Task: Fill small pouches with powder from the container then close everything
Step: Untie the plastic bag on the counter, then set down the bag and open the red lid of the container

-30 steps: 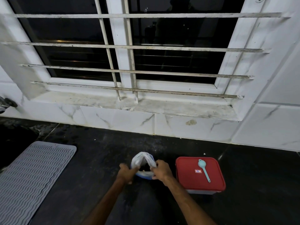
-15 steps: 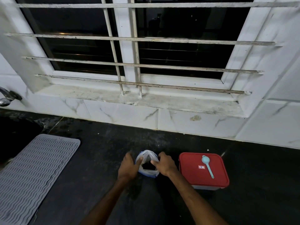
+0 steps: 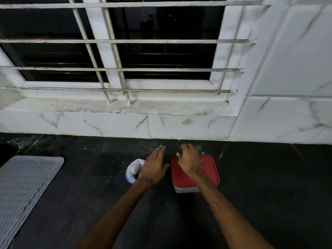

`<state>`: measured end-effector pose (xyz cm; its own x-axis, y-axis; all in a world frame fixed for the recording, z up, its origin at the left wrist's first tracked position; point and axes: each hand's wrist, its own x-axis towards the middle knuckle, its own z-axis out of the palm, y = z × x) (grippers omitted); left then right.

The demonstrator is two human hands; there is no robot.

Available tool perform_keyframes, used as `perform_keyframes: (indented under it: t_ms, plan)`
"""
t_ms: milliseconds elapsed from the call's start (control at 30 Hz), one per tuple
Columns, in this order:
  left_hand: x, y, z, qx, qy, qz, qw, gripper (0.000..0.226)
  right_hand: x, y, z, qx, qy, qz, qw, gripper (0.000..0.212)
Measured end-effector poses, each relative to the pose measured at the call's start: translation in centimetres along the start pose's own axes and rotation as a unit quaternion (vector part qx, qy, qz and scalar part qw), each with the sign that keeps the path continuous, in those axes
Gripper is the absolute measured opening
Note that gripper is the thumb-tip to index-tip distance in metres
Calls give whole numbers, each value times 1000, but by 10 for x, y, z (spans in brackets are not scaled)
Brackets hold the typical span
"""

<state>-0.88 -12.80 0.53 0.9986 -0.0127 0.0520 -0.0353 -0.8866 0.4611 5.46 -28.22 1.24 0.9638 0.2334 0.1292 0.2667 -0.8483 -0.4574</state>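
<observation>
A small white and blue pouch point(image 3: 133, 170) stands on the black counter, its mouth open with dark contents inside. My left hand point(image 3: 154, 165) hovers just right of it, fingers straight, holding nothing. A container with a red lid point(image 3: 206, 172) sits to the right. My right hand point(image 3: 188, 160) is over the lid's far left part, fingers loosely bent and spread, holding nothing. The light blue spoon seen earlier on the lid is hidden under this hand.
A grey ribbed mat point(image 3: 23, 191) lies at the left on the black counter point(image 3: 269, 194). White marble tiles point(image 3: 107, 123) and a barred window point(image 3: 116, 69) rise behind. A dark sink edge point(image 3: 7, 150) shows far left.
Both hands let go of the pouch. My right hand moved right onto the red lid, covering the spoon; my left hand opened and shifted right of the pouch. The camera moved closer.
</observation>
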Motion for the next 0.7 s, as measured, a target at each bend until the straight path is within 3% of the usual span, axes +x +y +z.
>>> perform_keyframes:
  t_ms: [167, 333, 400, 467, 500, 533, 600, 633, 700]
  plan:
    - [1, 35, 31, 16, -85, 21, 996, 78, -18, 43, -17, -101, -43, 20, 994, 38]
    - [-9, 58, 56, 108, -177, 23, 978, 132, -29, 61, -21, -138, -66, -5, 988, 44]
    - [-9, 58, 59, 132, -185, 24, 974, 134, -29, 70, -24, -108, -50, -12, 993, 35]
    - [-8, 58, 59, 147, -182, 25, 972, 122, -26, 82, -25, 47, -8, 22, 999, 25]
    - [-8, 57, 58, 149, -184, 23, 971, 119, -23, 89, -27, 178, 18, 65, 982, 21]
    - [-9, 56, 58, 149, -186, 22, 971, 117, -20, 96, -29, 327, 34, 118, 937, 19]
    - [-9, 58, 60, 146, -191, 20, 970, 115, -15, 116, -41, 566, 27, 211, 797, 20]
    - [-9, 59, 60, 144, -192, 18, 971, 115, -13, 129, -46, 635, 25, 243, 733, 22]
    - [-9, 58, 60, 135, -192, 15, 972, 117, -15, 157, -49, 701, 34, 287, 652, 26]
